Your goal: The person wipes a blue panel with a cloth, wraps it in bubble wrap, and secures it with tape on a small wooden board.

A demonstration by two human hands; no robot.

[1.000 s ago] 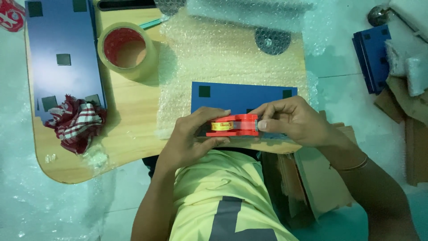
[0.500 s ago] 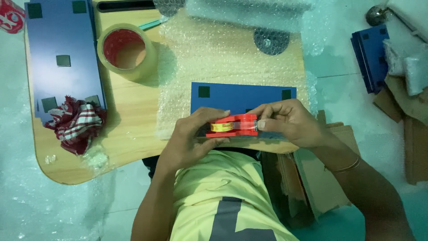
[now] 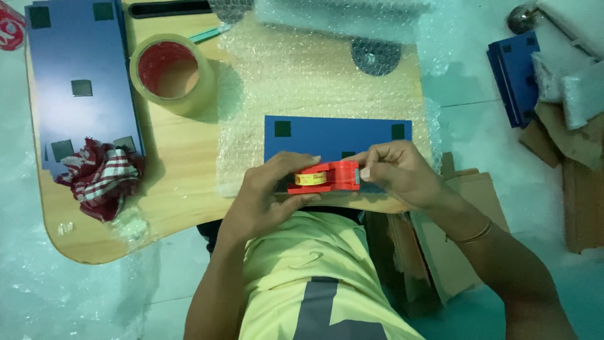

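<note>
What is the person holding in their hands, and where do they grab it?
A red tape dispenser. The left hand grips its left end and body; the right hand pinches its right end.

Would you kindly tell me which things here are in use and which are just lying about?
In use: red plastic tape dispenser, left hand, right hand, blue flat panel, bubble wrap sheet.
Lying about: large tape roll, checked red cloth.
</note>
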